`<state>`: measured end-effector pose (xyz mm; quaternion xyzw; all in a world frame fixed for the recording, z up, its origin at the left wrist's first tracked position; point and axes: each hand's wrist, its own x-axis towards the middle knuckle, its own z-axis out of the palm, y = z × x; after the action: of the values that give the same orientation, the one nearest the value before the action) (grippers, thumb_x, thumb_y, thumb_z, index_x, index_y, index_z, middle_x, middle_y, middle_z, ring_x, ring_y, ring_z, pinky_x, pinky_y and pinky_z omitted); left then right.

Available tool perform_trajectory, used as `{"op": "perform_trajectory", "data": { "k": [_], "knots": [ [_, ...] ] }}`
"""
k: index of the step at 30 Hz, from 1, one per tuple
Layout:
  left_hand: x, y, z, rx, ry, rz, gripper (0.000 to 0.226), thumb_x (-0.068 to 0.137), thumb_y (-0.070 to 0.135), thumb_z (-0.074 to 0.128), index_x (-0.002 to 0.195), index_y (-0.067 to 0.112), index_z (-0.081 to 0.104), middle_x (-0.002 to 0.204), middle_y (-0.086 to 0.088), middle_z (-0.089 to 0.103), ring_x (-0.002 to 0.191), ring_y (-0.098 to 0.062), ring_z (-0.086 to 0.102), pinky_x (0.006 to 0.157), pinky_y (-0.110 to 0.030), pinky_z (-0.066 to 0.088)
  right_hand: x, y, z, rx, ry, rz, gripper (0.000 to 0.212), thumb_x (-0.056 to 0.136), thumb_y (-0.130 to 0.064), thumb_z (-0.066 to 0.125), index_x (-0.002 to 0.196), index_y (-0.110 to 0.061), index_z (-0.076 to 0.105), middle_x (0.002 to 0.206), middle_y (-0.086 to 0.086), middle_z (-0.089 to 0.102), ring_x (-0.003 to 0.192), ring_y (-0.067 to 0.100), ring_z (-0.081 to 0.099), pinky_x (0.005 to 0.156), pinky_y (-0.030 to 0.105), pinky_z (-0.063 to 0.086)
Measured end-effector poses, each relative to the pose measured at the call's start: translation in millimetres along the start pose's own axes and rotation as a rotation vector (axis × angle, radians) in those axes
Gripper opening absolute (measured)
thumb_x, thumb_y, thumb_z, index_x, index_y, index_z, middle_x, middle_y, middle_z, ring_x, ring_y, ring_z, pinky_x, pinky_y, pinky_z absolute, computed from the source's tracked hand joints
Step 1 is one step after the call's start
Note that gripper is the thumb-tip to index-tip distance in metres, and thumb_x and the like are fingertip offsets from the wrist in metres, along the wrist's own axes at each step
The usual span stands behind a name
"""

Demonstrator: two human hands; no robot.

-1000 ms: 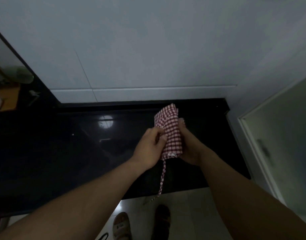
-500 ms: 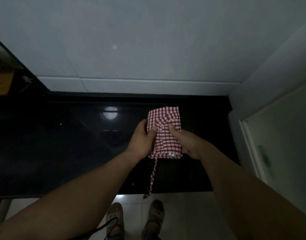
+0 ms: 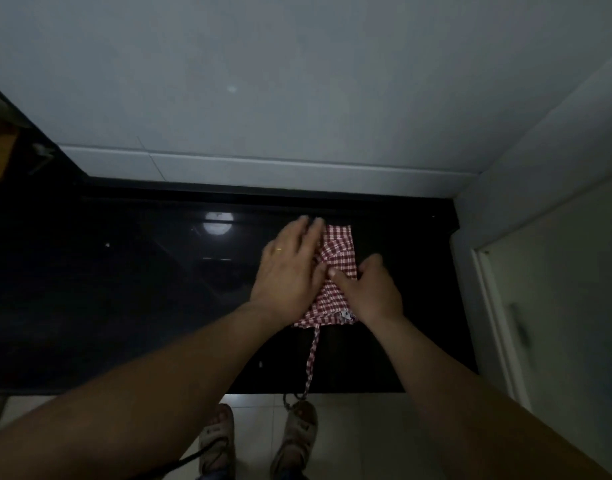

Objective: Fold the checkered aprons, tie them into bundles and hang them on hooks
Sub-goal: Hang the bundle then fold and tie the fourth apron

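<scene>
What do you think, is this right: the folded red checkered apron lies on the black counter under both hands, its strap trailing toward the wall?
Not quite. In the head view the strap of the checkered apron trails away from the wall, across the black counter and over its near edge toward the feet. The rest is right.
</scene>
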<state>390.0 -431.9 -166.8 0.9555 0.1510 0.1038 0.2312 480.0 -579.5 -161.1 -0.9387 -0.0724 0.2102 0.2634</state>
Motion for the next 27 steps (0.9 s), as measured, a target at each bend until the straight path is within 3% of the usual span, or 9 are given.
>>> {"op": "perform_trajectory", "data": {
  "k": [2,5,7,9,13,16,20,24,27],
  "knots": [
    [11.1,0.6,7.9,0.139,-0.216,0.210,0.067,0.109,0.044,0.031,0.168,0.026,0.003,0.176,-0.005,0.003,0.162,-0.021,-0.002,0.130,-0.052,0.002,0.2,1.1,1.5,-0.090,0.122,-0.137,0.049,0.087,-0.049,0.073,0.119,-0.021,0.048,0.118,0.003,0.055,0.104,0.024,0.061,0.075,0.035,0.050],
    [14.0,-6.2,23.5,0.257,-0.389,0.200,0.067,0.109,0.048,0.015,0.166,0.024,-0.009,0.175,-0.003,-0.012,0.159,-0.018,-0.018,0.128,-0.049,-0.013,-3.3,-0.2,8.4,-0.277,0.265,-0.460,0.049,0.094,-0.029,0.067,0.138,-0.021,0.049,0.131,0.004,0.054,0.120,0.023,0.054,0.097,0.040,0.050],
    [10.5,-9.4,30.1,0.302,-0.396,0.189,0.068,0.108,0.049,0.011,0.166,0.021,-0.011,0.174,-0.004,-0.015,0.159,-0.019,-0.020,0.129,-0.051,-0.012,-2.9,6.0,14.9,-0.319,0.151,-0.525,0.056,0.104,-0.026,0.050,0.157,-0.021,0.033,0.158,0.004,0.040,0.145,0.021,0.039,0.119,0.043,0.035],
    [9.9,-10.1,32.6,0.293,-0.390,0.189,0.069,0.108,0.051,0.011,0.166,0.021,-0.011,0.173,-0.005,-0.017,0.159,-0.019,-0.021,0.129,-0.051,-0.011,0.7,18.1,19.2,-0.379,0.023,-0.496,0.062,0.110,-0.035,0.027,0.166,-0.021,0.005,0.174,0.000,0.009,0.159,0.015,0.009,0.130,0.047,0.012],
    [8.6,-13.1,34.8,0.259,-0.386,0.164,0.070,0.107,0.053,0.014,0.167,0.024,-0.010,0.173,-0.004,-0.017,0.159,-0.018,-0.021,0.129,-0.050,-0.009,4.6,29.4,26.5,-0.466,-0.037,-0.425,0.065,0.108,-0.048,0.006,0.164,-0.021,-0.014,0.174,-0.003,-0.007,0.159,0.012,-0.008,0.129,0.053,0.001],
    [7.7,-12.9,34.4,0.262,-0.394,0.153,0.070,0.106,0.054,0.010,0.166,0.025,-0.011,0.173,-0.004,-0.017,0.159,-0.018,-0.020,0.129,-0.050,-0.008,2.9,21.5,23.2,-0.542,0.004,-0.428,0.067,0.108,-0.046,0.009,0.165,-0.017,-0.006,0.174,0.002,-0.004,0.160,0.018,-0.004,0.129,0.055,0.005],
    [11.7,-10.7,32.4,0.289,-0.408,0.136,0.071,0.105,0.051,0.009,0.166,0.022,-0.013,0.173,-0.006,-0.020,0.158,-0.019,-0.023,0.129,-0.050,-0.009,3.5,13.8,13.8,-0.502,-0.015,-0.554,0.065,0.109,-0.031,0.032,0.166,-0.017,0.006,0.174,0.002,0.002,0.160,0.017,0.002,0.129,0.049,0.013],
    [8.1,-8.5,32.2,0.257,-0.393,0.111,0.071,0.104,0.053,0.007,0.165,0.024,-0.014,0.172,-0.005,-0.022,0.158,-0.018,-0.024,0.129,-0.049,-0.010,6.6,26.5,15.5,-0.493,-0.051,-0.566,0.063,0.111,-0.042,0.016,0.165,-0.021,-0.009,0.174,-0.003,-0.009,0.159,0.010,-0.004,0.131,0.044,0.006],
    [5.7,-8.7,30.9,0.232,-0.374,0.108,0.071,0.104,0.054,0.007,0.165,0.025,-0.015,0.172,-0.004,-0.022,0.158,-0.018,-0.023,0.130,-0.049,-0.009,10.1,29.1,17.2,-0.530,-0.047,-0.596,0.063,0.111,-0.043,0.013,0.165,-0.020,-0.010,0.173,-0.002,-0.010,0.160,0.011,-0.005,0.131,0.045,0.004]
  ]
}}
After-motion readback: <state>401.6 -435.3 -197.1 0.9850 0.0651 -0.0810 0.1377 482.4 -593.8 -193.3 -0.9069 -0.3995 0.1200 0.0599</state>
